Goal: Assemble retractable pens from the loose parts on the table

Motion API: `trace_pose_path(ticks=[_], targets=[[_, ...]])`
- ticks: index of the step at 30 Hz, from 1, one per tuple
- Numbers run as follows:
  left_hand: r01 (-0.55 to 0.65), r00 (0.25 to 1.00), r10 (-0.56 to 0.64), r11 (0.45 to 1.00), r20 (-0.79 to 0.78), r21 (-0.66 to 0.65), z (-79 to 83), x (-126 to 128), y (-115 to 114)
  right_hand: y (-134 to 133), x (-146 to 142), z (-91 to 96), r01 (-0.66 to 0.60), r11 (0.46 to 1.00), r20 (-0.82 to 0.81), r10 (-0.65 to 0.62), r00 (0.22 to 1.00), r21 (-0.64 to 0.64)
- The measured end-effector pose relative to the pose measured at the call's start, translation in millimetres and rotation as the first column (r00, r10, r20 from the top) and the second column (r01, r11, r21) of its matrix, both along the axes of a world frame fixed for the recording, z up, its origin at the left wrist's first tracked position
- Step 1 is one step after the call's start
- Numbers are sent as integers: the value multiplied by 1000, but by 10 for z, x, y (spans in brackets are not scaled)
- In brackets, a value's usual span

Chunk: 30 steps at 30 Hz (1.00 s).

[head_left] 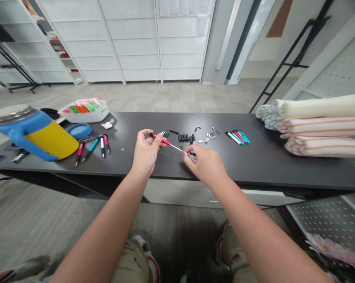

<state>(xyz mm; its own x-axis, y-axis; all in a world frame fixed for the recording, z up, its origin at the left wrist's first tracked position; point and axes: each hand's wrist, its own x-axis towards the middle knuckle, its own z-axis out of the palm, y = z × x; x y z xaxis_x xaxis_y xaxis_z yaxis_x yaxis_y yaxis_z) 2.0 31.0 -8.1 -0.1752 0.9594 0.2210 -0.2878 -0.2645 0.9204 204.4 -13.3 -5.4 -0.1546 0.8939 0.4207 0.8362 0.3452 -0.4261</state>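
Above dark table [268, 161], near front edge — left hand [144, 151] pinching pink pen barrel [161, 139], white refill [175, 147] jutting rightward. Right hand [205, 163] fingertips closed narrow on small black piece [192, 153] at refill tip. Fitting stage, seemingly — calls for steady, straight alignment.

Pink-and-white pen [164, 142], yellow-and-blue jug [38, 135], black table [265, 161], striped pastel towels [321, 129].

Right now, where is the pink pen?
Head view, mid-table: the pink pen is held between the left hand and right hand, just before the black pieces.
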Motion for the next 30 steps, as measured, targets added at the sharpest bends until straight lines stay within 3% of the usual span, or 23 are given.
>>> trace_pose_path(ticks=[10,19,23,30], targets=[[96,993,-94,995,-75,17,21,54,-25,-14,-10,20,-41,998,-53,38,998,-44],[41,994,-33,996,106,-74,13,-38,34,-3,25,50,-40,995,-231,18,973,-88],[33,983,-12,993,182,-112,5,-85,71,41,23,11,-30,998,-187,19,982,-55],[30,983,-10,994,182,-109,12,-70,71,25,16,-7,-87,994,-179,75,981,-59]])
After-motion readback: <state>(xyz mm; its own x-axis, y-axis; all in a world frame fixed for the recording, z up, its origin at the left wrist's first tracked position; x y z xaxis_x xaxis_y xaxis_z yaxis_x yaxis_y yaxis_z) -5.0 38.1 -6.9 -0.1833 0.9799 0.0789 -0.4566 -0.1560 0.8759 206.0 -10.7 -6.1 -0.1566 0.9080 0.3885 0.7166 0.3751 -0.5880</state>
